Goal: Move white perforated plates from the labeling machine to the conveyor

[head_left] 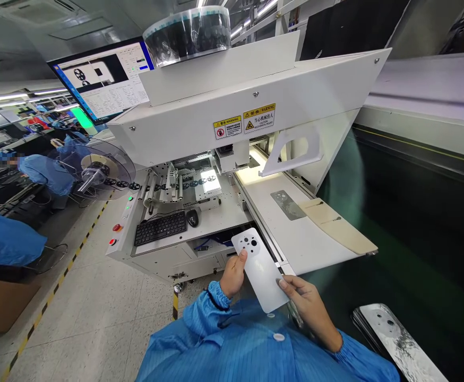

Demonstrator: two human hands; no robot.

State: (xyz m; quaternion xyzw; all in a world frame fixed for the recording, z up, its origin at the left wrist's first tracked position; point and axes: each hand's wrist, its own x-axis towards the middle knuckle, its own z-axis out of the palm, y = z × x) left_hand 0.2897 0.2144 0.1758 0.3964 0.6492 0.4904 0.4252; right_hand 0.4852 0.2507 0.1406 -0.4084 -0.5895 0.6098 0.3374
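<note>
White phone back cover (260,270) pinched between both hands, left hand (233,275) closed on its left edge, right hand (304,300) on the lower right edge; just beyond the grip, white machine tray (295,239); beside the right wrist, stacked shiny covers (399,339)

The cover (260,270) held at 6 o'clock looks like smooth matt white plastic. The sleeves (212,318) are blue cloth with a faint sheen. At 5 o'clock the stack (399,339) shines like polished metal. The machine (256,106) is painted white, semi-gloss. The keyboard (160,228) is matt black plastic.
</note>
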